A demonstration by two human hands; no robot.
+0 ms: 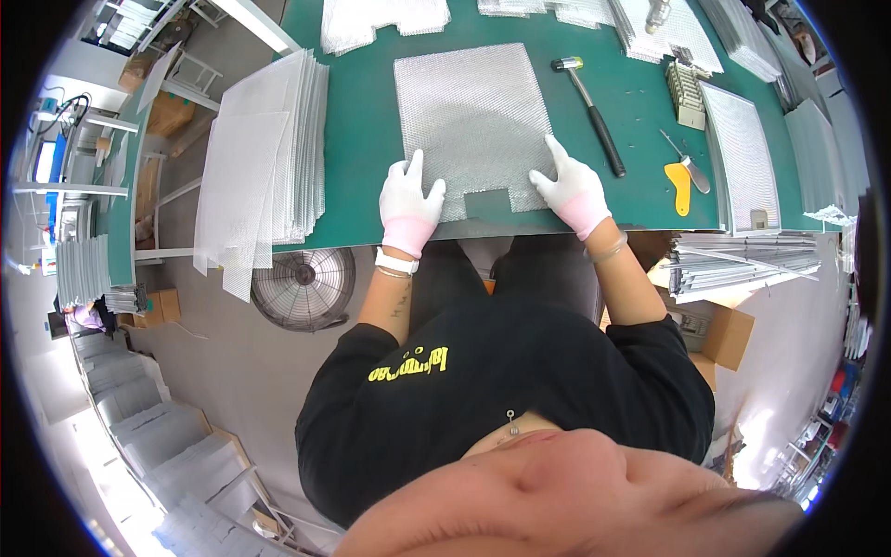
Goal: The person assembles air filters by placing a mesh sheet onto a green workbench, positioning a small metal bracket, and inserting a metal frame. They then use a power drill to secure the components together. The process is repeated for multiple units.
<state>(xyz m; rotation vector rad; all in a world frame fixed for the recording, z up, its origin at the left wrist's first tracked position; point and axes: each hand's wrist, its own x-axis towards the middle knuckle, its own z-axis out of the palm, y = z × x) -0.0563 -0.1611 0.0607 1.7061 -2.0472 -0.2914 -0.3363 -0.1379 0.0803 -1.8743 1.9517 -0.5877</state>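
Note:
A silver metal mesh sheet (473, 111) lies on the green table in front of me, with a rectangular notch cut in its near edge. My left hand (410, 202), in a white glove with a pink cuff, rests at the sheet's left edge near its lower corner. Its index finger points away from me and its thumb reaches onto the mesh. My right hand (573, 190), gloved alike, sits at the lower right edge with thumb and index finger spread on the sheet. Both hands are open. The undersides of the hands are hidden.
A mallet (594, 116) lies to the right. Beyond it are a yellow scraper-like tool (680, 188), a screwdriver-like tool (685, 160), a metal block (685, 96) and a framed mesh panel (742, 158). Stacked mesh sheets (269, 158) overhang the table at left, above a floor fan (304, 286).

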